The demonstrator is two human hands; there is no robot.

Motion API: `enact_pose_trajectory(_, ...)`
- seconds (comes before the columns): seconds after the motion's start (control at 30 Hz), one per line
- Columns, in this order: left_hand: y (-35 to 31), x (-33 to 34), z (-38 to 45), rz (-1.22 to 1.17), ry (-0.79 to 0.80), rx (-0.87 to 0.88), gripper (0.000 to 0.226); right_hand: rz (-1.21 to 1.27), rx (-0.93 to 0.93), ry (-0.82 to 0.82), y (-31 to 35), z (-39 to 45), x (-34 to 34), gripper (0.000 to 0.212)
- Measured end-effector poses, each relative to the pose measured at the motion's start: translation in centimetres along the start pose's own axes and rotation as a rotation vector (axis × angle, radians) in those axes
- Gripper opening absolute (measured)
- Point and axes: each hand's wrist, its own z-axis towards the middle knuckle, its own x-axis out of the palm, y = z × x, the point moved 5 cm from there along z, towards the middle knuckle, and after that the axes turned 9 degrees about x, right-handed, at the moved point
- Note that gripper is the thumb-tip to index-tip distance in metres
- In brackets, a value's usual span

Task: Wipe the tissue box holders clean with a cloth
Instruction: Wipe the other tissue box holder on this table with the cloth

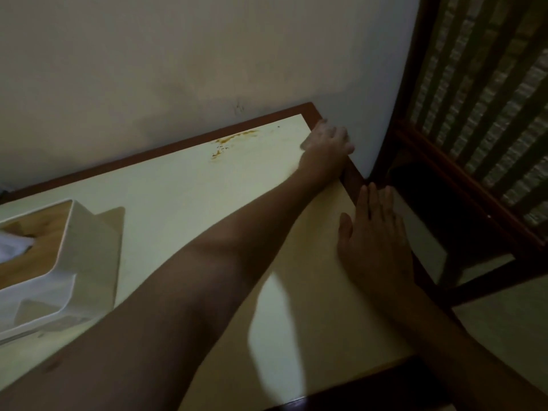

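A white tissue box holder with a wooden lid stands at the table's left, with white tissue showing at its opening. My left arm stretches across the table, and my left hand lies on the far right corner by the wall. Its fingers bend over the red-brown rim; it is blurred, and a small pale patch shows under its left side. Whether it holds anything is unclear. My right hand rests flat on the table's right edge with straight fingers. No cloth is plainly visible.
The table has a cream top and a red-brown rim, and stands against a pale wall. Orange-brown stains mark the top near the wall. A dark wooden chair with a slatted, woven back stands just right of the table.
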Motion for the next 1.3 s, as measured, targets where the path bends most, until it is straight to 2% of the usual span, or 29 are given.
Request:
enact_pose_trajectory(0.03, 1.8, 0.0, -0.7, 0.064, -0.007, -0.057, 0.028, 0.015, -0.004, -0.006, 0.0, 0.0, -0.1, 0.064)
enact_pose_trajectory(0.17, 13.8, -2.9, -5.1, 0.364, -0.038, -0.506, 0.045, 0.04, -0.022, -0.022, -0.2, -0.3, -0.2, 0.064)
enact_pose_trajectory(0.23, 19.0, -6.5, -8.3, 0.334, -0.09, -0.749, 0.041, 0.045, -0.018, -0.017, -0.1, -0.3, -0.2, 0.065)
enact_pose_trajectory(0.3, 22.2, -8.5, -11.1, 0.273, -0.113, -0.871, 0.045, 0.028, -0.02, -0.022, -0.1, -0.3, -0.2, 0.065)
enact_pose_trajectory(0.43, 23.2, -8.8, -11.3, 0.217, -0.166, -0.849, 0.045, 0.045, -0.027, -0.013, -0.1, -0.3, -0.1, 0.065)
enact_pose_trajectory(0.53, 21.4, -7.2, -7.6, 0.128, -0.142, -0.701, 0.044, 0.048, -0.024, -0.013, -0.1, -0.1, 0.1, 0.066)
enact_pose_trajectory(0.63, 16.4, -5.2, -1.8, 0.04, -0.07, -0.457, 0.037, 0.049, -0.023, -0.043, 0.1, 0.0, 0.3, 0.065)
enact_pose_trajectory(0.73, 7.9, -1.9, 3.7, -0.147, 0.156, -0.129, 0.037, 0.034, -0.012, -0.063, 0.0, 0.0, 0.3, 0.065)
enact_pose_trajectory(0.83, 3.2, 0.4, 6.1, -0.13, 0.17, -0.103, 0.033, 0.027, -0.007, -0.022, -0.1, 0.1, 0.3, 0.067)
enact_pose_trajectory(0.93, 3.4, 1.1, 5.6, -0.151, 0.186, -0.059, 0.029, 0.045, -0.006, -0.008, -0.1, 0.0, 0.2, 0.067)
enact_pose_trajectory(1.0, 5.8, -0.3, 4.5, -0.242, 0.14, -0.088, 0.036, 0.048, -0.01, -0.007, -0.1, -0.1, 0.2, 0.066)
enact_pose_trajectory(1.1, 12.5, -3.3, 1.0, -0.104, -0.002, -0.278, 0.037, 0.037, -0.016, -0.007, -0.1, -0.1, 0.1, 0.066)
enact_pose_trajectory(1.17, 17.4, -5.6, -2.7, 0.06, -0.011, -0.43, 0.038, 0.041, -0.015, -0.005, -0.1, -0.2, 0.0, 0.066)
enact_pose_trajectory(1.23, 20.9, -7.6, -6.0, 0.175, 0.012, -0.505, 0.04, 0.048, -0.014, -0.011, -0.1, -0.3, -0.1, 0.066)
enact_pose_trajectory(1.3, 22.2, -8.9, -8.5, 0.136, 0.015, -0.616, 0.042, 0.06, -0.014, -0.018, -0.1, -0.3, -0.2, 0.066)
